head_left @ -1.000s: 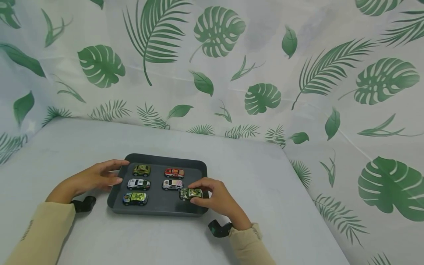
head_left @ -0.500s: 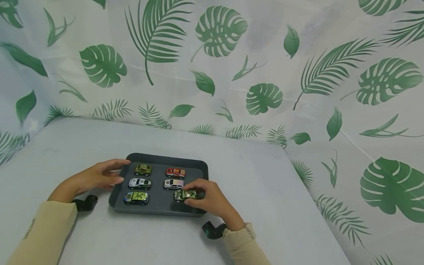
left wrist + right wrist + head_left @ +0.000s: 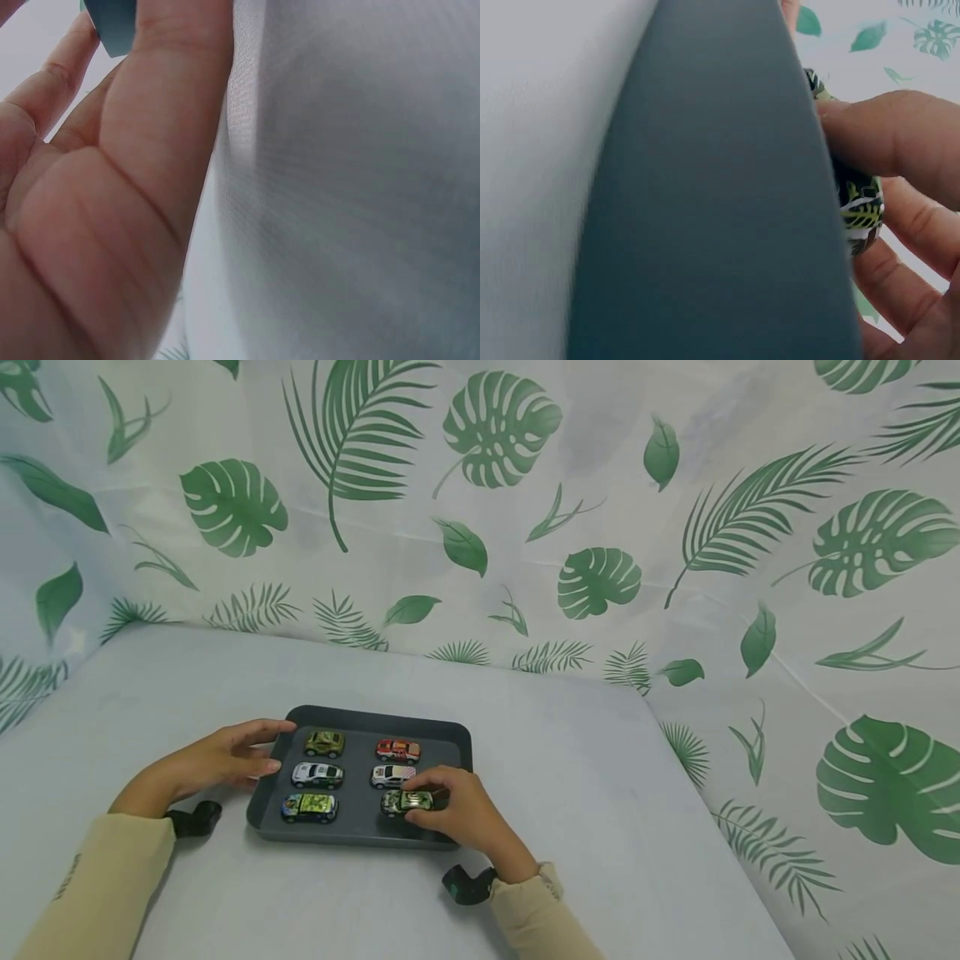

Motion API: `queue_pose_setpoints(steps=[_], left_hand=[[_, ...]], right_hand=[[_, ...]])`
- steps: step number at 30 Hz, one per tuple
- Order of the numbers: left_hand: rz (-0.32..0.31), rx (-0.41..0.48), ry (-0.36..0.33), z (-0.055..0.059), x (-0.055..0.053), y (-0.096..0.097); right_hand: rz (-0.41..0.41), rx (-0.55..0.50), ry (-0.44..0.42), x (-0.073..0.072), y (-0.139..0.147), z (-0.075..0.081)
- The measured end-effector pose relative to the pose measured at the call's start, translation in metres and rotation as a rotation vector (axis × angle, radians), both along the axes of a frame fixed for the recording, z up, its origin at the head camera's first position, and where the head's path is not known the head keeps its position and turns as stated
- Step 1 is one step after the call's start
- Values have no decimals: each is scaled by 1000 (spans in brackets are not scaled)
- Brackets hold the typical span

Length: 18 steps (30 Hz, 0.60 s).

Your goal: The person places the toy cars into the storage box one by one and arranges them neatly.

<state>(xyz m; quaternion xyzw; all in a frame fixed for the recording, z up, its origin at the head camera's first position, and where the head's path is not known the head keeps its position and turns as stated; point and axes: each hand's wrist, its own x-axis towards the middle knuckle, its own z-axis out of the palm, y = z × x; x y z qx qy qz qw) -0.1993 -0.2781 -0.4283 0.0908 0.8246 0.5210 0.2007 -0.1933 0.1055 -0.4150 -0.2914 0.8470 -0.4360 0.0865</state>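
Note:
My right hand (image 3: 471, 810) pinches a green camouflage toy car (image 3: 406, 803) between thumb and fingers, low over the near right part of a dark grey tray (image 3: 352, 831). In the right wrist view the tray wall hides part of the patterned car (image 3: 861, 214). With fingers spread, my left hand (image 3: 213, 758) rests against the tray's left edge. Also on the tray are an olive car (image 3: 324, 743), a white-and-green car (image 3: 317, 775), a yellow-green car (image 3: 310, 807), a red car (image 3: 397, 750) and a white car (image 3: 392, 775).
The tray lies on a white-covered table (image 3: 570, 760). Behind and to the right hangs a leaf-print cloth (image 3: 525, 527). Black wrist-worn devices sit near both sleeves, one by the left wrist (image 3: 195, 820) and one by the right wrist (image 3: 468, 885).
My right hand has moved left over the tray with the camouflage toy car, bringing it below the white car. The left hand stays at the tray's left edge.

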Motion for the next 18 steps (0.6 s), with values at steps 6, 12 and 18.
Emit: queue_pose_setpoints(steps=[6, 12, 18], left_hand=[[1, 14, -5, 0, 0, 1], [-3, 17, -1, 0, 1, 1], [0, 15, -9, 1, 0, 1]], right_hand=[[-6, 45, -7, 2, -8, -3], [-28, 79, 1, 2, -14, -6], [-55, 134, 9, 5, -21, -5]])
